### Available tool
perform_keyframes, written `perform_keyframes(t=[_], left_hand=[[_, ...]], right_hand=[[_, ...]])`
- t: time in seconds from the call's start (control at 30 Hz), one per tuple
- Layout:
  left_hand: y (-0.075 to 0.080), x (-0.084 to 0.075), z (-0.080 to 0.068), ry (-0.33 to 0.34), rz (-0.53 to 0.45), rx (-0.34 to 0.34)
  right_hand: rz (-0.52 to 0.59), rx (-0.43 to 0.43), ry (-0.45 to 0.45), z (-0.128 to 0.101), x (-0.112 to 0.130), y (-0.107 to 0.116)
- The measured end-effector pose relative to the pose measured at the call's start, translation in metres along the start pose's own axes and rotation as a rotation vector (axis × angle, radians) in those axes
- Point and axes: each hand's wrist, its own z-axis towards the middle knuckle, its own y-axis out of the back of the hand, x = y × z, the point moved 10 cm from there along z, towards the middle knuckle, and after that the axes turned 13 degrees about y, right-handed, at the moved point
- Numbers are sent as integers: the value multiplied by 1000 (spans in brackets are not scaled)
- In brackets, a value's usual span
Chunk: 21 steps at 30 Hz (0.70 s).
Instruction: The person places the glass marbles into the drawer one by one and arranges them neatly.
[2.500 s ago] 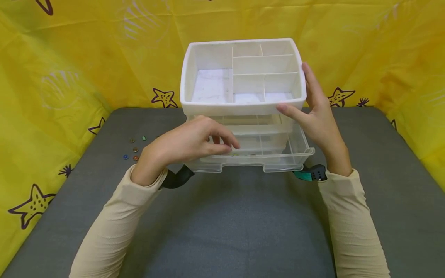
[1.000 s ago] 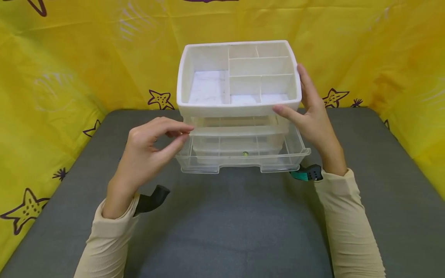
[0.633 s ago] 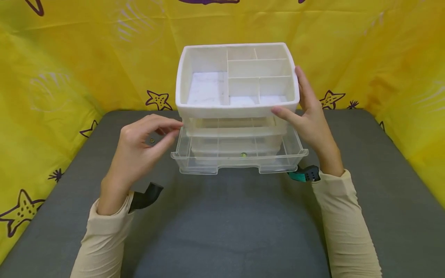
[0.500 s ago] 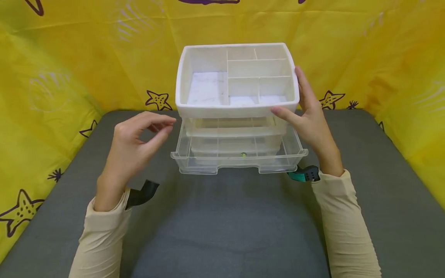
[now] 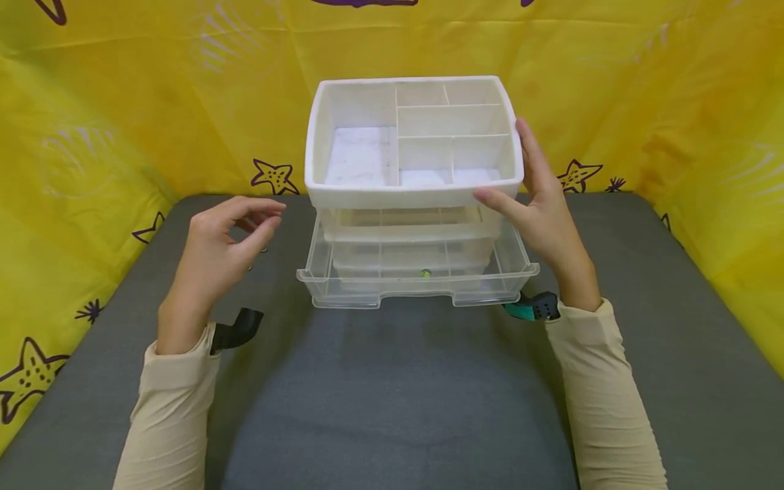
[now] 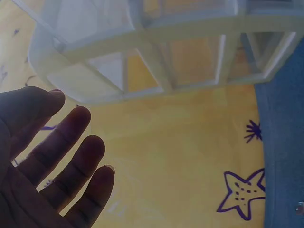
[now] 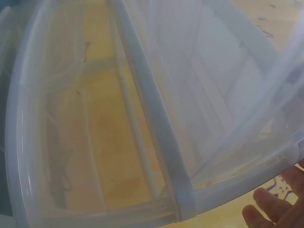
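Note:
A white plastic drawer organizer [image 5: 410, 197] with a divided top tray stands at the back of the grey table. Its lower clear drawer [image 5: 343, 289] is pulled out toward me, and one small round green piece [image 5: 425, 273] shows in it. My right hand [image 5: 545, 218] holds the organizer's right front corner, thumb on the front rim and fingers along the side. Left of the organizer, my left hand [image 5: 214, 248] hovers over the table, its fingers loosely bent and nothing visible between them. The left wrist view shows the thumb and fingertips apart, beside the organizer.
Small round pieces [image 5: 264, 250] peek out on the table [image 5: 392, 395] behind the left hand, which hides that spot in part. A yellow cloth [image 5: 214, 102] with starfish drawings rises behind and at both sides.
My left hand has gone from over the pulled-out drawer leftward to beside the organizer. The green piece now shows plainly in the drawer. My right hand keeps its hold on the corner.

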Motion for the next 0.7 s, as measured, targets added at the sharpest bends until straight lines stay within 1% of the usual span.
perform_keyframes(t=[0.27, 0.5, 0.7], left_hand=[[-3, 33, 3, 91, 107, 29], [-7, 60, 5, 192, 163, 76], [-8, 75, 5, 229, 187, 111]], right_hand=[[6, 3, -1, 0, 0, -1], [-2, -1, 2, 0, 1, -1], [-6, -2, 11, 0, 2, 0]])
